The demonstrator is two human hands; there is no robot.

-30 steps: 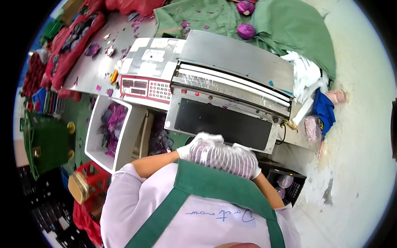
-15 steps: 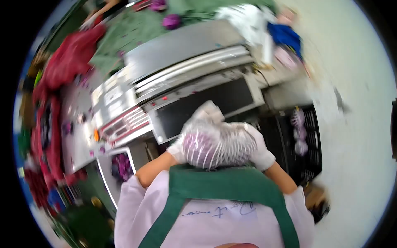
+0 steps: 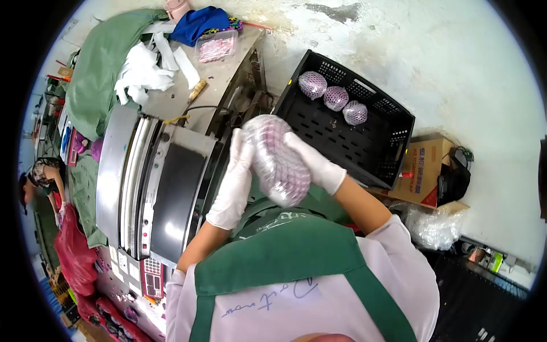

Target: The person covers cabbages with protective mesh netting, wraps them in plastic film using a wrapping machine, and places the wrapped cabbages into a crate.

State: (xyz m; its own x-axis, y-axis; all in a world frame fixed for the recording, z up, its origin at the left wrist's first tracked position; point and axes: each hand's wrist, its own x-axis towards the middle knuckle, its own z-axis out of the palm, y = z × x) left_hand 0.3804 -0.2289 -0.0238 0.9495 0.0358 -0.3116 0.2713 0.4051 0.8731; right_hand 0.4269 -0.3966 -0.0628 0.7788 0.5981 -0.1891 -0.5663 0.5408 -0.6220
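A purple vegetable (image 3: 276,159), likely red cabbage, is wrapped in a pale net and shiny clear film. It is held tilted in front of my green apron. My left hand (image 3: 235,185), in a white glove, presses against its left side with the fingers pointing up. On its other side, my gloved right hand (image 3: 319,165) grips it with the fingertips near the upper edge. Beyond my right hand stands a black plastic crate (image 3: 342,142). Several similar netted purple bundles (image 3: 336,98) lie in a row along its far wall.
At left is a wrapping machine (image 3: 176,188) with a dark plate. White cloths (image 3: 145,71) and a clear box (image 3: 216,47) lie on the bench. A cardboard box (image 3: 424,171) stands right of the crate. Another person (image 3: 48,176) is at far left.
My view and body have turned right, from the wrapping machine towards the black crate. The wrapped vegetable came along in both hands and is now tilted more upright.
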